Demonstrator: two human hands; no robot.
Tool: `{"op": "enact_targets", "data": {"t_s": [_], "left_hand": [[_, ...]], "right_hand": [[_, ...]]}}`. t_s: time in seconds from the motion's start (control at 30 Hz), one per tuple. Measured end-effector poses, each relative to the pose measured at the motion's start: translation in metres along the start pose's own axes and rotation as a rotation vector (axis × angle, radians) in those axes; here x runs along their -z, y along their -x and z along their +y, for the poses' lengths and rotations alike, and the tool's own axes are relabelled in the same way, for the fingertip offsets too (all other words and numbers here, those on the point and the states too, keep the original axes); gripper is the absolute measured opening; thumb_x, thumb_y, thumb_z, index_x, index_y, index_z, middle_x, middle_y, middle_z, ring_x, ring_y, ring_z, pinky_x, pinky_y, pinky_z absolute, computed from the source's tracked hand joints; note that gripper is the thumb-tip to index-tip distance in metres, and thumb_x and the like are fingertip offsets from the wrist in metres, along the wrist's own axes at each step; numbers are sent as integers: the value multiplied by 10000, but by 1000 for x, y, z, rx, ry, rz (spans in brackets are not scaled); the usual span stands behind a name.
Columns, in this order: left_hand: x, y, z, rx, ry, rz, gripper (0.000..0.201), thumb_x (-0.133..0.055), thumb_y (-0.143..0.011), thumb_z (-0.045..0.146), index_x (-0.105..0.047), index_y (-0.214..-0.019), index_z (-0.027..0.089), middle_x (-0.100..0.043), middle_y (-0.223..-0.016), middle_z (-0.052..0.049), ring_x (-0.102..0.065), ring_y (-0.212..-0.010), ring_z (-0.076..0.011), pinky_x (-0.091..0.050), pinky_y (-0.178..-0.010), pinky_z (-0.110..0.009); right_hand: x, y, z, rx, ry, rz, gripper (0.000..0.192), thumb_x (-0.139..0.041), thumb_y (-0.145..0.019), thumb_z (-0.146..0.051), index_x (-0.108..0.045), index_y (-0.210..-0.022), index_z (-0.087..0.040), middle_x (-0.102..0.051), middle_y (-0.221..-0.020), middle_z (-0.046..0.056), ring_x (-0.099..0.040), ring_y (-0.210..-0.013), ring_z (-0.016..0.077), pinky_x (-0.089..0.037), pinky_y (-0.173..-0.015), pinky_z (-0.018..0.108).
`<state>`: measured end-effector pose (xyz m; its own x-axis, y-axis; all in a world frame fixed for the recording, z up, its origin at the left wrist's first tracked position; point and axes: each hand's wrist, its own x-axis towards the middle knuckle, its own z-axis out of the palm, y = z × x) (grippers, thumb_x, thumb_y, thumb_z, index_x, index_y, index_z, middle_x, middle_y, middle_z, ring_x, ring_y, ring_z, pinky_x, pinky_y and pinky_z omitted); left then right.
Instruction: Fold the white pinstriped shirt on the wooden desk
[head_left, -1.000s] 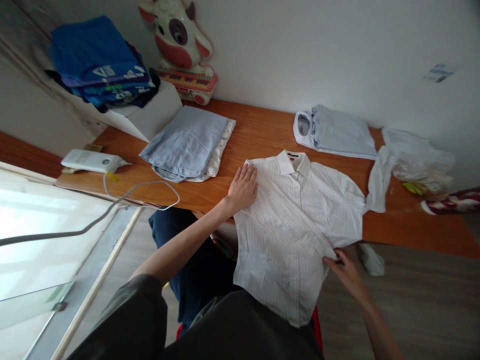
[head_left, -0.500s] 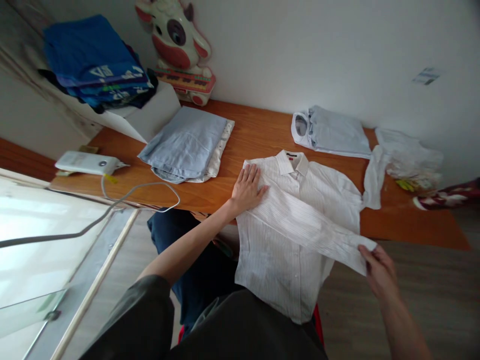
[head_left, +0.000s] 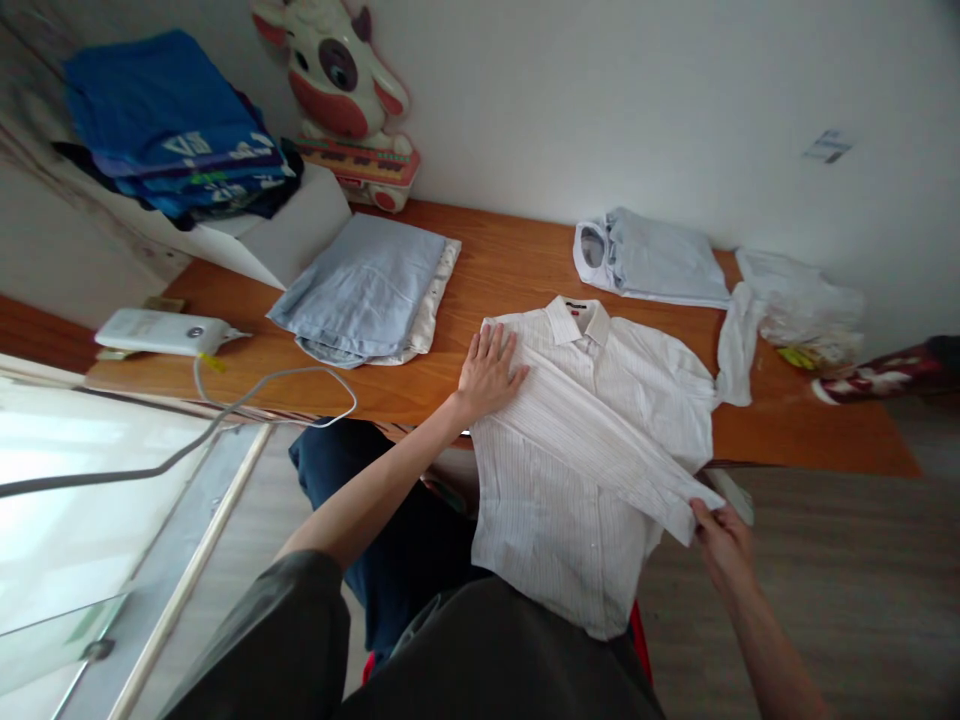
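Observation:
A white striped button-up shirt [head_left: 540,500] lies partly on the wooden table, its collar toward the wall and its lower part hanging over the front edge onto my lap. My left hand [head_left: 487,375] rests flat with fingers spread on the shirt's left shoulder. One sleeve [head_left: 600,440] runs diagonally across the shirt's front. Its cuff end is pinched in my right hand [head_left: 721,535], beyond the shirt's right side and off the table edge. The other sleeve [head_left: 739,345] lies bent on the table at the right.
Folded light-blue clothes [head_left: 367,285] lie left on the wooden table [head_left: 510,250], near a white device [head_left: 161,330] with a cable. Blue clothes [head_left: 172,130] top a white box. A cow toy keyboard [head_left: 360,160], a folded shirt [head_left: 664,255] and a plastic bag [head_left: 810,305] stand or lie along the wall.
My right hand has moved left and slightly down with the cuff, and the sleeve lies straighter across the shirt. My left hand stays on the shoulder. The view has shifted a little.

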<state>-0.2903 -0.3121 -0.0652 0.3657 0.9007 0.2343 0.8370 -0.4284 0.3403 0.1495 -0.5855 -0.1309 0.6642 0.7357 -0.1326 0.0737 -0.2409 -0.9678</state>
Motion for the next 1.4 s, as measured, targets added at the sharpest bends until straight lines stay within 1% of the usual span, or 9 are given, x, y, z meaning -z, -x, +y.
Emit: {"op": "enact_targets", "data": {"t_s": [0.1,0.17,0.3,0.53,0.77,0.97,1.13,1.3,1.4], "left_hand": [[1,0,0,-4,-8,-4,781,-365,-1065,618,-333,-1696,160,-208,-1808,-129,-56,-1688,-366,-99,-1369,-595],[1,1,1,-3,-15,-4,783,-360,-1065,621,-331,-1697,159,-206,-1809,-128,-54,-1688,-365,-100,-1370,-593],[2,1,2,-5,-22,2,784,-365,-1063,626,-330,-1698,168,-215,-1807,-123,-63,-1687,-368,-101,-1367,-602],[3,1,2,-6,-44,4,789,-380,-1055,650,-347,-1693,188,-242,-1800,-124,-83,-1686,-370,-99,-1361,-614],[3,1,3,13,-38,8,787,-412,-1047,655,-342,-1698,217,-155,-1820,-121,-88,-1687,-362,-102,-1359,-611],[3,2,3,37,-15,29,791,-444,-1031,675,-357,-1694,252,-121,-1829,-90,-50,-1686,-386,-107,-1350,-639],[3,2,3,36,-26,33,824,-440,-1028,688,-343,-1695,213,-92,-1829,-124,-74,-1683,-397,-105,-1352,-623],[-1,2,2,59,-11,46,941,-427,-1018,706,-218,-1717,112,-127,-1810,-199,-72,-1684,-390,-93,-1353,-622],[-6,2,1,60,-8,50,956,-418,-1016,710,-204,-1715,92,-159,-1803,-206,-75,-1684,-382,-80,-1357,-615]], "right_hand": [[-4,0,15,-105,-76,13,549,-958,-591,-555,-765,-977,-214,-776,-941,45,-717,-853,233,-605,-841,424],[-6,-1,17,-102,-60,10,534,-942,-613,-571,-773,-978,-221,-782,-963,49,-714,-874,238,-601,-839,409],[-20,-1,11,-50,71,-34,474,-873,-671,-640,-779,-861,-216,-759,-807,48,-687,-814,256,-572,-748,388],[-43,-6,9,-27,184,32,596,-808,-628,-757,-733,-756,-180,-694,-651,14,-596,-646,182,-470,-621,308],[-51,-3,3,108,263,65,627,-731,-715,-793,-797,-897,-196,-764,-749,47,-672,-765,251,-509,-713,354],[-42,-9,14,103,360,45,671,-709,-725,-815,-815,-934,-185,-788,-801,80,-687,-825,290,-516,-779,391],[-39,-12,20,106,405,27,692,-706,-720,-811,-818,-957,-170,-792,-808,85,-682,-824,293,-512,-800,407],[-47,-2,1,137,381,38,623,-691,-771,-785,-818,-912,-192,-780,-769,73,-697,-844,300,-521,-782,394],[-51,3,-9,114,351,43,604,-706,-772,-775,-815,-885,-192,-779,-759,77,-705,-841,306,-534,-763,395]]}}
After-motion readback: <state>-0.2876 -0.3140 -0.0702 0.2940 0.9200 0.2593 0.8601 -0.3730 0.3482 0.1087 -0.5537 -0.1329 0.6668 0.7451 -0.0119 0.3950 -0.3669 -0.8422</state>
